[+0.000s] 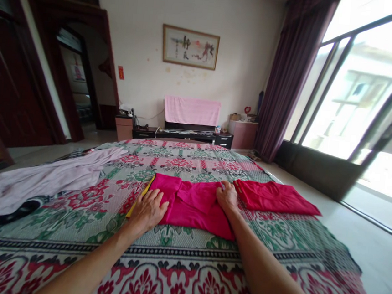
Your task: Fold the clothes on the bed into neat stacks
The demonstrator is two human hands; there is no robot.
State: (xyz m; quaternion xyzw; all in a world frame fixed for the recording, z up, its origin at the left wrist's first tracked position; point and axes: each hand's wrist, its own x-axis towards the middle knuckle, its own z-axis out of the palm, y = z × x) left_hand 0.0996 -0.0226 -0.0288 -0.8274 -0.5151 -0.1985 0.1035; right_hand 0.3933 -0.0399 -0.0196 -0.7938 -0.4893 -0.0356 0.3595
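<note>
A bright pink garment (193, 213), partly folded, lies on the patterned bedspread in front of me, a yellow strip showing along its left edge. My left hand (150, 209) rests flat on its left part with the fingers spread. At the upper right corner, my right hand (228, 195) has its fingers curled round the cloth edge; the fingertips are partly hidden. Just right of that hand lies a folded red garment (277, 197).
The floral bedspread (181, 242) covers the bed. A pale pink cloth (49, 175) lies in a loose heap at left, with a dark item (22, 212) beside it. Beyond the bed stands a low black cabinet (179, 136); glass doors (337, 100) are at right.
</note>
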